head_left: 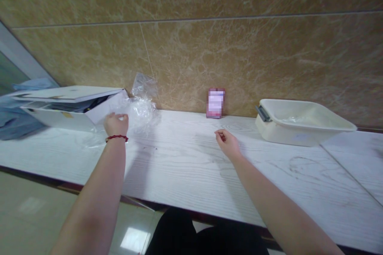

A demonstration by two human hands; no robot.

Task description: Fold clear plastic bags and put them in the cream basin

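My left hand [116, 124], with a red braided bracelet at the wrist, is among crumpled clear plastic bags [143, 108] beside the white box. Its thumb and fingers are pinched together over the plastic; what lies between the fingertips is too small to make out. To the right, my right hand [228, 143] hovers low over the white wood-grain table [179, 159]. Its fingers are curled in, and nothing shows in them. Behind it a small pinkish card or packet [215, 103], blurred out, leans upright against the wall.
A white box [68, 119] with its lid partly raised holds dark items at the left, next to blue cloth [18, 115]. On the right stands a cream plastic tub [293, 137] with a grey handle clip and some clear plastic inside. A brown marbled wall [191, 55] runs behind.
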